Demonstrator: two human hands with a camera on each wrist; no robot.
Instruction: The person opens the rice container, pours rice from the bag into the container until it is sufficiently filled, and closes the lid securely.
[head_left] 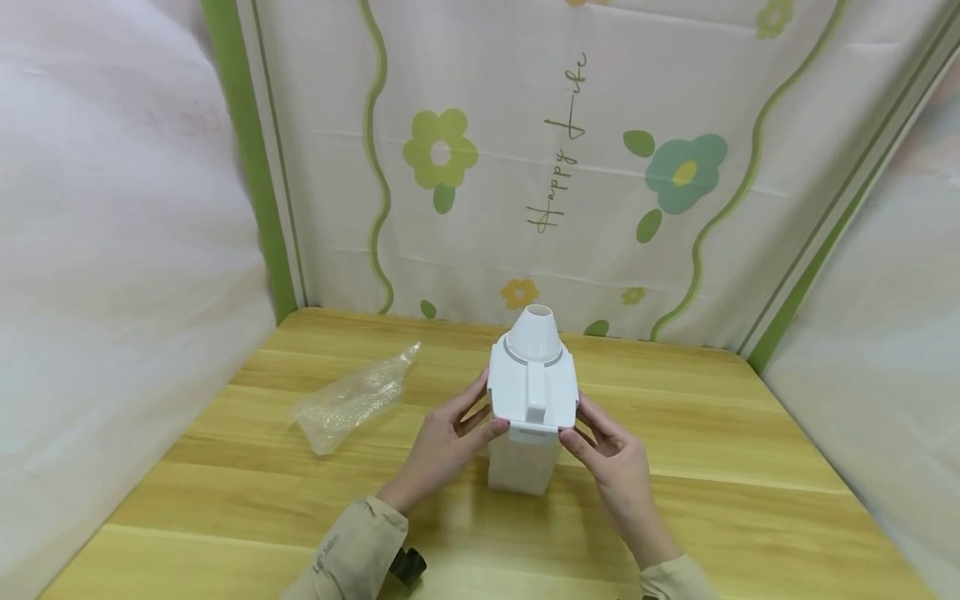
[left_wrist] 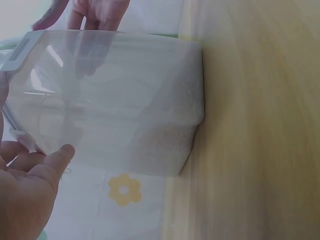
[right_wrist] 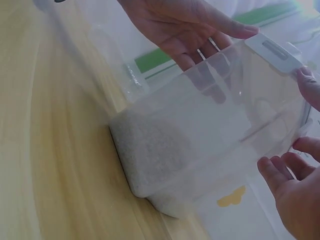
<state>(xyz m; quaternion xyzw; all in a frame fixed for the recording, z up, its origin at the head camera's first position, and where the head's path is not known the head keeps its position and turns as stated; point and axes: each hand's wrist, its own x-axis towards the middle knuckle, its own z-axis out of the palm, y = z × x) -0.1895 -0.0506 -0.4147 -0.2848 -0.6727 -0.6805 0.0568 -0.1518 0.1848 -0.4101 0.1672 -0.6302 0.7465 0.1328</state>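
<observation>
A tall translucent storage container [head_left: 517, 473] stands upright on the wooden table, a white lid [head_left: 512, 397] on top. From the lid rises a white cone-shaped spout [head_left: 535, 335] with a grey ring around its base. Small whitish grains [right_wrist: 157, 152] fill the bottom part of the container. My left hand [head_left: 441, 442] grips the lid's left side, its thumb at the near corner and fingers along the edge. On the opposite side my right hand [head_left: 621, 460] holds the lid the same way. Some fingertips are hidden behind the container in the head view.
A crumpled clear plastic bag [head_left: 356, 404] lies on the table [head_left: 750, 467] left of the container. Close to my left sleeve [head_left: 358, 542] is a small black object [head_left: 408, 567]. A flower-patterned curtain [head_left: 495, 242] hangs behind the table, with pale fabric on both sides.
</observation>
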